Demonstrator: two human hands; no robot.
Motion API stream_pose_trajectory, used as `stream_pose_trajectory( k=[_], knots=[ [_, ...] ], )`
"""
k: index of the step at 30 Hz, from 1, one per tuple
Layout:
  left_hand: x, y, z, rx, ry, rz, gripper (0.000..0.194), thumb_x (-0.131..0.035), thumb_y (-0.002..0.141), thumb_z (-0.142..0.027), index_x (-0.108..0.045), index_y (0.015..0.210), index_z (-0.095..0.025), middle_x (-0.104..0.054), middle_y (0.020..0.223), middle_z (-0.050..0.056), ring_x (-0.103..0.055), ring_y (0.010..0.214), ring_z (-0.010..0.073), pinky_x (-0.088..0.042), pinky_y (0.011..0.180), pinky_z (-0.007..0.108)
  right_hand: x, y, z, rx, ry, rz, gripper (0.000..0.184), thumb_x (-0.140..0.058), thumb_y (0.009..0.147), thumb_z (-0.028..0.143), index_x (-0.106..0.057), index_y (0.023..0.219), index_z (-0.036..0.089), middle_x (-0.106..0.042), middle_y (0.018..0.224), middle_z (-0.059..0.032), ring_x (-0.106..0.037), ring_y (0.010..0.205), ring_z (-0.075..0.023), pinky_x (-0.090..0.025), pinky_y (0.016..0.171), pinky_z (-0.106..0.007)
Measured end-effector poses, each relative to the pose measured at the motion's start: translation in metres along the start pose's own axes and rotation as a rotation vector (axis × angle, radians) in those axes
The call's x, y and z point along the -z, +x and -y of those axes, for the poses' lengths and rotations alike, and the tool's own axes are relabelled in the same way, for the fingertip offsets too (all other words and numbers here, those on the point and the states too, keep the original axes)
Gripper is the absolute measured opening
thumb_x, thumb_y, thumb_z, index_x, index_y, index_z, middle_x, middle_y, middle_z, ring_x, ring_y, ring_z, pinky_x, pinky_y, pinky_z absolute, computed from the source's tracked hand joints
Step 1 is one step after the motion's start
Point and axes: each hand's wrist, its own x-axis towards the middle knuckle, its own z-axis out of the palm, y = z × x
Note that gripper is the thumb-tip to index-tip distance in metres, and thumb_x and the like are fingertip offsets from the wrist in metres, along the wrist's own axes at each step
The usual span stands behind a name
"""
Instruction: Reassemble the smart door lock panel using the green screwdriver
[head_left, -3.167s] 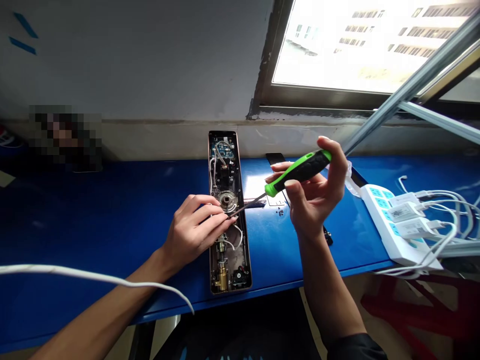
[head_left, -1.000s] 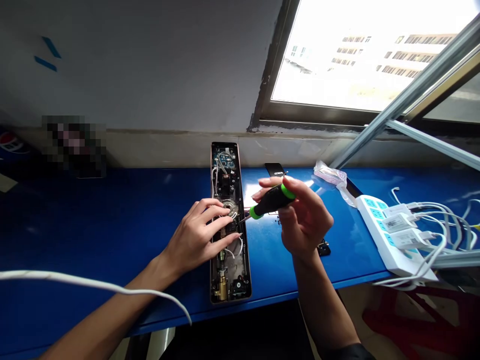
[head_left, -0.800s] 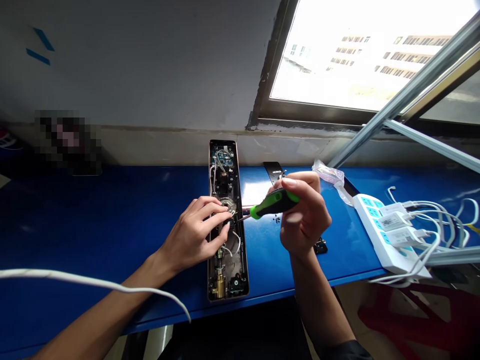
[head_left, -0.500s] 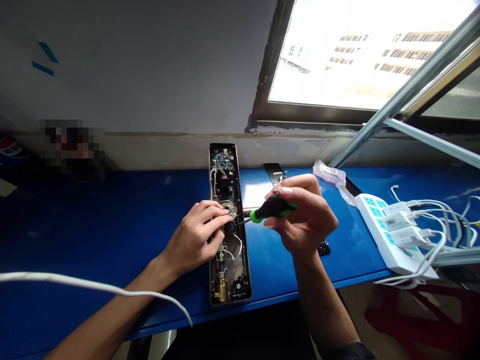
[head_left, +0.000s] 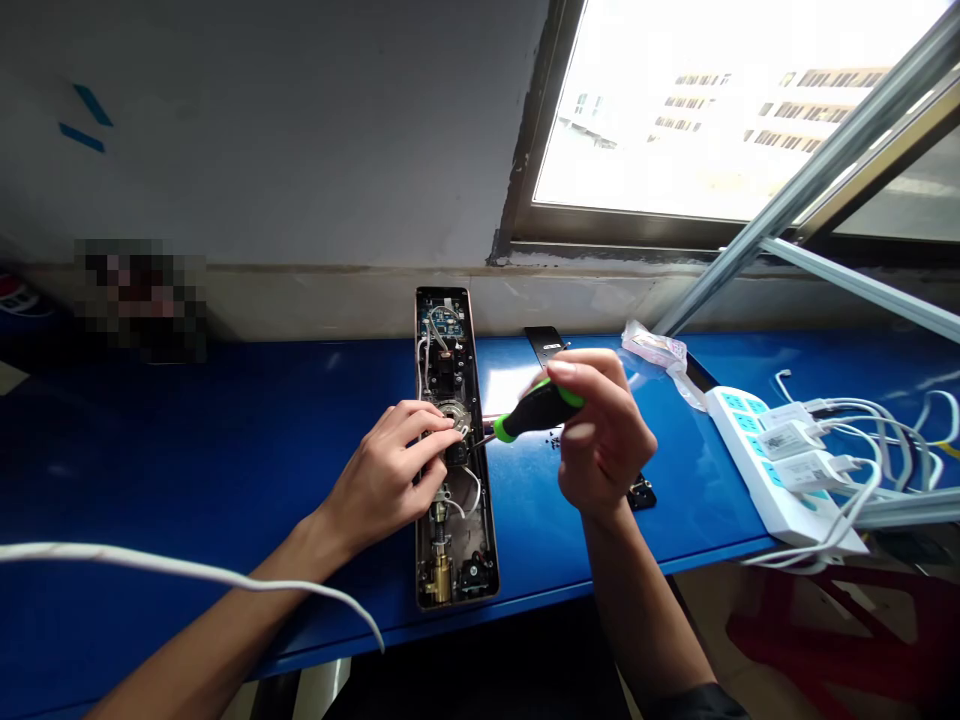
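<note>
An opened electronic door lock body [head_left: 456,540] lies lengthwise on the blue table, showing its circuit board [head_left: 442,322], white wires and a brass cylinder [head_left: 441,578]. My left hand [head_left: 382,470] rests on it, fingertips curled over the round metal hub [head_left: 453,416]. Whether they pinch something small there is hidden. My right hand [head_left: 604,430] is shut around a green and black screwdriver [head_left: 538,410], whose thin shaft points left. Its tip sits at the hub, right by my left fingertips.
A white power strip [head_left: 772,470] with plugged-in chargers and white cables stands at the right. Nearby lie a plastic packet [head_left: 654,347], a black plate [head_left: 544,340] and a small black part [head_left: 641,492]. A white cable [head_left: 150,563] crosses my left forearm. Metal rails slant before the window.
The screwdriver and my right hand have shifted slightly left, and the handle has turned a little. My left hand stays on the hub.
</note>
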Motion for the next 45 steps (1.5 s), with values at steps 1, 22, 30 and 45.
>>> stream_pose_trajectory(
  k=[1,22,30,45],
  knots=[
    [0.0,0.0,0.0,0.002,-0.003,0.001,0.032,-0.059,0.092,-0.001,-0.073,0.116,-0.016,-0.074,0.109,0.011,-0.063,0.114,0.0291,-0.059,0.094,0.048,0.0,0.0,0.0,-0.028,0.05,0.045,0.038,-0.052,0.106,0.036,-0.065,0.142,0.031,-0.071,0.121,-0.0101,-0.075,0.101,-0.0265,-0.068,0.075,-0.048],
    [-0.001,0.002,-0.003,0.026,-0.023,-0.022,0.028,-0.06,0.093,-0.003,-0.073,0.113,-0.017,-0.073,0.106,0.01,-0.064,0.113,0.0279,-0.06,0.093,0.047,0.001,0.002,0.001,0.0,-0.01,0.06,0.052,-0.088,0.081,0.023,-0.071,0.128,0.037,-0.068,0.092,-0.0012,-0.069,0.078,-0.0193,-0.065,0.06,-0.036],
    [-0.002,0.001,-0.003,0.016,-0.013,-0.006,0.028,-0.06,0.093,-0.003,-0.073,0.115,-0.016,-0.073,0.108,0.011,-0.063,0.115,0.0291,-0.059,0.095,0.049,-0.004,-0.003,-0.002,-0.055,0.084,0.19,0.076,-0.074,0.09,0.011,-0.043,0.155,0.035,-0.074,0.114,-0.0049,-0.077,0.092,-0.0207,-0.071,0.077,-0.041],
    [-0.025,0.06,-0.025,-0.248,0.173,0.291,0.023,-0.057,0.096,-0.008,-0.074,0.111,-0.013,-0.075,0.112,0.014,-0.061,0.119,0.0347,-0.059,0.093,0.052,0.062,0.005,-0.036,-0.093,-0.363,0.096,0.053,-0.073,0.085,0.02,-0.06,0.136,0.029,-0.076,0.122,-0.0054,-0.074,0.077,-0.0179,-0.065,0.066,-0.036]
  ],
)
